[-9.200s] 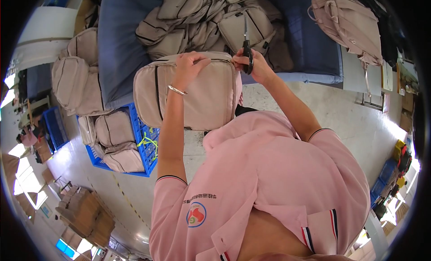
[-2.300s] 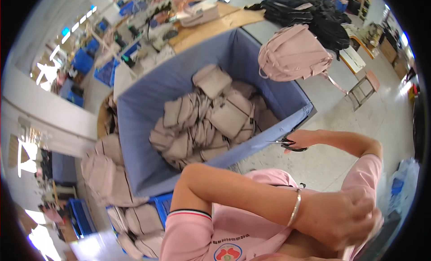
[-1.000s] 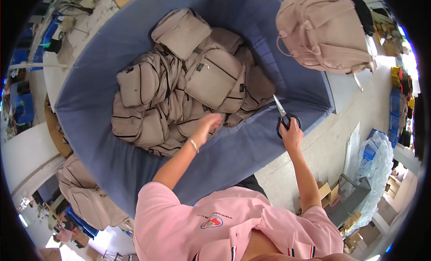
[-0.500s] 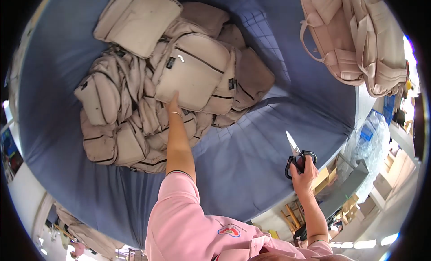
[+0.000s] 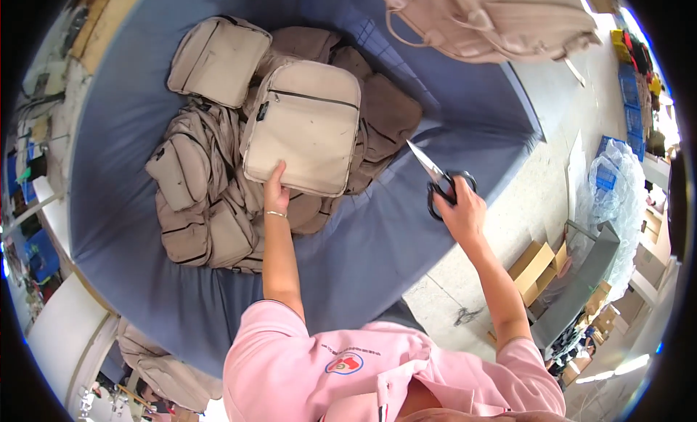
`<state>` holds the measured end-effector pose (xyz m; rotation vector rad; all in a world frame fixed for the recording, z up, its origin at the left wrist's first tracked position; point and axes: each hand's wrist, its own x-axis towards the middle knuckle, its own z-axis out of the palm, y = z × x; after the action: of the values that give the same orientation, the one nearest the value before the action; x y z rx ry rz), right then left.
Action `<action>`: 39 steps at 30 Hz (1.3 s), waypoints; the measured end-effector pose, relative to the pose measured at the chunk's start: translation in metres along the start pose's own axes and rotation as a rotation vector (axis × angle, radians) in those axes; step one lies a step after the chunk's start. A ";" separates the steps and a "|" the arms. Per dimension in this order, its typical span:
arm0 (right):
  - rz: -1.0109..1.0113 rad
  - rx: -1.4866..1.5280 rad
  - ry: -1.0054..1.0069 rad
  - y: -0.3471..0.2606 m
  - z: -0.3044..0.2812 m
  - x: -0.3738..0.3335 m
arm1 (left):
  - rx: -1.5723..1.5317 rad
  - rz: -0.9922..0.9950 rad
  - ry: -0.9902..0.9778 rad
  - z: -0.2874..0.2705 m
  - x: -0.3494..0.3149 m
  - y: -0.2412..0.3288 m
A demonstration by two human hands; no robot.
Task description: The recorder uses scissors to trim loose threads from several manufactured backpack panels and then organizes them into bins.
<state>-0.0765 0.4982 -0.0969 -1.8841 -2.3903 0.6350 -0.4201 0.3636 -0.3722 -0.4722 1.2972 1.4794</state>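
Note:
A beige backpack [image 5: 305, 131] with a dark zip across its upper front lies on top of a heap of similar ones. My left hand [image 5: 276, 189] is closed on its lower edge, thumb on the front face and fingers hidden underneath. Off to the right, my right hand [image 5: 465, 210] holds black-handled scissors [image 5: 427, 163], their bright blades pointing up and left toward the heap. The blades look close together and touch no bag. Around the held bag lie more beige backpacks [image 5: 220, 59], some plump and some crumpled, such as a small-pocketed one [image 5: 178, 171] at the left.
The heap lies in a large bin lined with blue-grey cloth [image 5: 348, 266]. Over its far right side hangs another beige bag [image 5: 486, 22] with straps. Beyond the right rim are an open cardboard box [image 5: 534, 273], a grey panel [image 5: 584, 277] and clear plastic wrapping [image 5: 617, 193].
The held backpack's lower edge has come up in my left hand, which earlier only pressed on its front. My right hand has brought the scissors up and left, nearer the heap. The view has shifted.

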 end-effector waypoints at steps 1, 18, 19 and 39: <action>-0.029 0.039 0.034 0.004 -0.001 -0.001 | -0.032 0.010 -0.026 0.009 -0.031 0.007; 0.092 1.521 -0.079 0.031 -0.052 -0.209 | -0.011 0.329 -0.114 0.022 -0.539 -0.088; 0.177 1.555 -0.132 0.041 -0.056 -0.220 | 0.012 0.287 -0.068 0.015 -0.555 -0.112; 0.026 0.542 -0.283 0.184 -0.057 -0.351 | -0.034 0.031 -0.141 -0.021 -0.590 -0.232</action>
<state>0.2028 0.2192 -0.0278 -1.6717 -2.0282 1.4601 -0.0126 0.0485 -0.0022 -0.3648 1.1749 1.5352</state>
